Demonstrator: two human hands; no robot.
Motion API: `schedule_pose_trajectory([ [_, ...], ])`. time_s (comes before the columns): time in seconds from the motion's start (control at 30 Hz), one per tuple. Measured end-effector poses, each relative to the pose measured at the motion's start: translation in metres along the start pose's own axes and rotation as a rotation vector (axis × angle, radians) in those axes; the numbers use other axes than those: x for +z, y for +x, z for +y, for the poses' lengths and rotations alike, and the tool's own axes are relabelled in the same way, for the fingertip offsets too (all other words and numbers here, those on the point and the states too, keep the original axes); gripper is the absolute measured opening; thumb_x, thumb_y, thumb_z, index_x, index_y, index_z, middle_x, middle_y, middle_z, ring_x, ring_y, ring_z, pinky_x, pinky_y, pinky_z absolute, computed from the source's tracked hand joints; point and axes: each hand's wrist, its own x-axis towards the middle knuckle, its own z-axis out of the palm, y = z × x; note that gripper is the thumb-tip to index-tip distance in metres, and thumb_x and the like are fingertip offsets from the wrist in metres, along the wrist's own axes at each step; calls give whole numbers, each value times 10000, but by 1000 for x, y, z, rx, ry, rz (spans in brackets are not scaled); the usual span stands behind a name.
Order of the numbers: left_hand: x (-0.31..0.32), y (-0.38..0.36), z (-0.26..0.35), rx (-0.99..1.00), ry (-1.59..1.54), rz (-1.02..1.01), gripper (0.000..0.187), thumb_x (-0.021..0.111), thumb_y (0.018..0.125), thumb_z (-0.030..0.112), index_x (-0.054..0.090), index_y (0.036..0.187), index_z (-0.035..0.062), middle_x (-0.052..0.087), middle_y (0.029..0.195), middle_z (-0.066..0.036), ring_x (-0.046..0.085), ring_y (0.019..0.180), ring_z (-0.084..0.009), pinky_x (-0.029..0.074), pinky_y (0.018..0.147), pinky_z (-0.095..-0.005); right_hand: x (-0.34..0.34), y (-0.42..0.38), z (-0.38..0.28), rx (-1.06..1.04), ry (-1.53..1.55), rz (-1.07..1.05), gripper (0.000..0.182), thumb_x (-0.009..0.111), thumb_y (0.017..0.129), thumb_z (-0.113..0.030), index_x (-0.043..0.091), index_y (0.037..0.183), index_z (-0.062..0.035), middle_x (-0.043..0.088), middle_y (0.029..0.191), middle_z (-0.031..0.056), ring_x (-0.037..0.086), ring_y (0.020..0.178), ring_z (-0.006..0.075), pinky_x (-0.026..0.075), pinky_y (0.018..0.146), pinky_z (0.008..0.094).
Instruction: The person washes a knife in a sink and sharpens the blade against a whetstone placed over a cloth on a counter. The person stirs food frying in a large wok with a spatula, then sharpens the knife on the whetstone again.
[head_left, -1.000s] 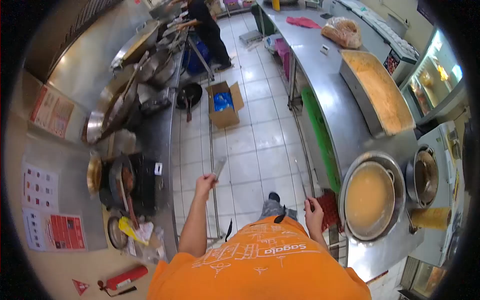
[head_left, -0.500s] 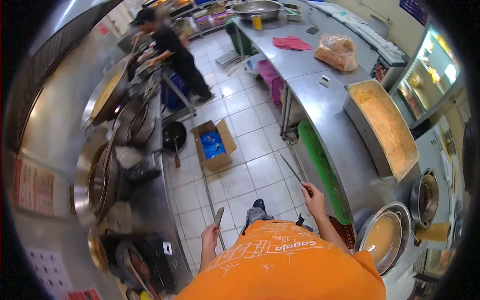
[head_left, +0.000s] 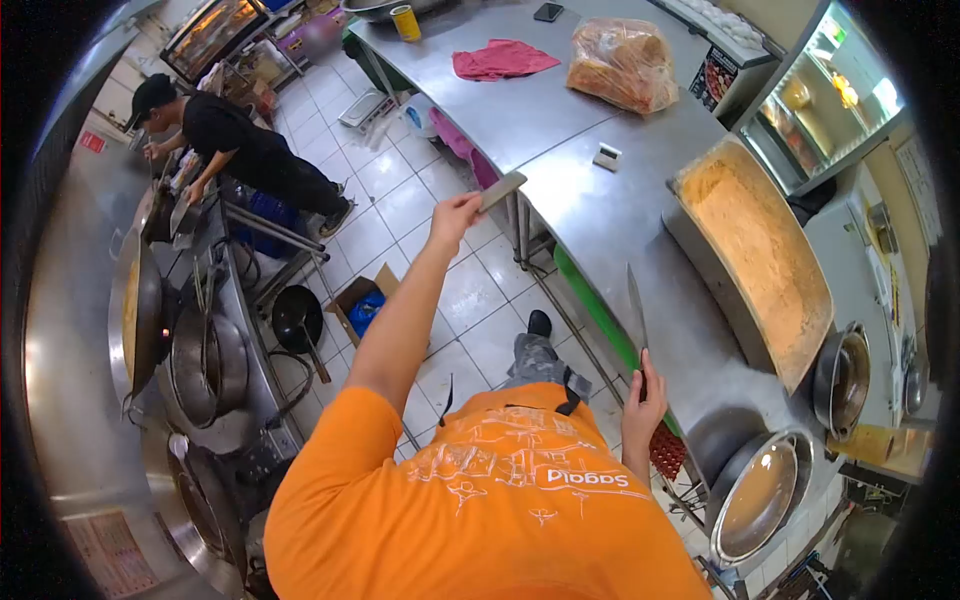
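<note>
Hands apart, mine both occupied. Closest in is my orange cotton T-shirt with white line print point(head_left: 520, 470). Right hand point(head_left: 643, 402) closed round the dark handle of a slim, pointed steel knife point(head_left: 637, 308); tip aimed away from my body, likely the safer way to carry it in a narrow aisle. Left hand point(head_left: 455, 220) reaches further out, fingers gripping one end of a flat, grey, blunt-ended bar point(head_left: 503, 191). Held by the end, most of its length sits free of my fingers. Stone or metal, cannot tell. Bar and knife well apart, which keeps the point off my left arm.

To my right, the long stainless-steel worktable point(head_left: 600, 215). On its near end, a round steel basin point(head_left: 718, 505) of cloudy, pale-orange liquid; beyond it, a deep rectangular metal tray point(head_left: 718, 285) of pale-orange powder. Wet and dry in separate vessels, side by side, presumably to prevent clumping while staying within one reach. High tray walls would hold the powder in.

Further along: small white plastic gadget point(head_left: 607, 156), bulging clear plastic bag point(head_left: 625, 65), crumpled pink cloth point(head_left: 503, 60), yellow can point(head_left: 405, 22). Bag lies well back from the aisle edge, probably against knocks.

Across the aisle, a person in black clothes and cap point(head_left: 250, 150) works among the wide metal woks point(head_left: 208, 365), both arms over the stove side.
</note>
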Motion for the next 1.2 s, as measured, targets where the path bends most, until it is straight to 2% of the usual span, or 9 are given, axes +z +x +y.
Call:
schedule_pose_trajectory([
  [0.17, 29, 135, 45, -54, 183, 14, 286, 760, 919, 142, 750, 1150, -26, 739, 884, -73, 688, 705, -136, 544, 639, -268, 63, 117, -20, -65, -66, -66, 390, 691, 984, -114, 704, 1363, -205, 601, 890, 93, 599, 791, 235, 499, 722, 352],
  [0.3, 29, 207, 50, -14, 299, 26, 349, 771, 907, 162, 730, 1187, -43, 762, 923, -102, 727, 751, -151, 558, 630, -285, 132, 227, -41, -248, -149, -115, 444, 693, 970, -102, 685, 1388, -250, 604, 898, 81, 604, 787, 255, 505, 711, 370],
  [0.4, 28, 232, 73, 137, 467, 92, 381, 749, 939, 192, 703, 1250, -23, 756, 1042, -126, 733, 752, -161, 583, 697, -311, 191, 297, -57, -314, -166, -176, 440, 704, 962, -148, 691, 1369, -318, 602, 893, 66, 613, 804, 254, 511, 702, 389],
  [0.5, -1, 261, 57, 581, 779, 74, 374, 712, 964, 160, 671, 1311, 27, 703, 1163, -147, 744, 816, -214, 579, 730, -320, 248, 352, -71, -367, -204, -195, 445, 711, 955, -168, 690, 1360, -350, 599, 884, 54, 618, 811, 248, 515, 695, 398],
  [0.53, -6, 252, 66, 573, 773, 35, 381, 694, 962, 132, 654, 1329, 40, 676, 1209, -151, 730, 901, -234, 570, 778, -341, 266, 365, -76, -394, -186, -189, 449, 714, 951, -173, 690, 1359, -357, 597, 879, 51, 617, 811, 247, 516, 692, 400],
  [0.6, -8, 211, 105, 555, 757, -58, 409, 659, 959, 75, 619, 1366, 65, 622, 1301, -158, 701, 1070, -275, 550, 873, -381, 300, 385, -83, -443, -205, -176, 456, 720, 943, -180, 688, 1358, -367, 596, 874, 46, 618, 810, 244, 519, 689, 401],
  [0.7, -13, 200, 115, 812, 1018, -51, 538, 654, 903, 51, 556, 1428, 115, 575, 1356, -143, 578, 1255, -330, 462, 1030, -481, 339, 399, -101, -472, -302, -173, 468, 729, 932, -185, 686, 1359, -369, 596, 869, 41, 619, 807, 240, 525, 690, 399],
  [0.8, -13, 213, 119, 947, 1180, -128, 588, 653, 857, 56, 574, 1432, 148, 562, 1408, -103, 483, 1401, -289, 383, 1122, -472, 364, 398, -126, -418, -337, -188, 481, 738, 918, -183, 686, 1360, -366, 592, 863, 39, 617, 802, 237, 529, 689, 390],
  [1.2, -57, 306, 132, 1202, 1327, -461, 655, 682, 831, 105, 568, 1470, 191, 520, 1548, -5, 448, 1471, -205, 327, 1163, -411, 426, 378, -151, -185, -364, -117, 495, 736, 907, -202, 670, 1368, -367, 593, 888, 38, 635, 816, 240, 553, 696, 384],
])
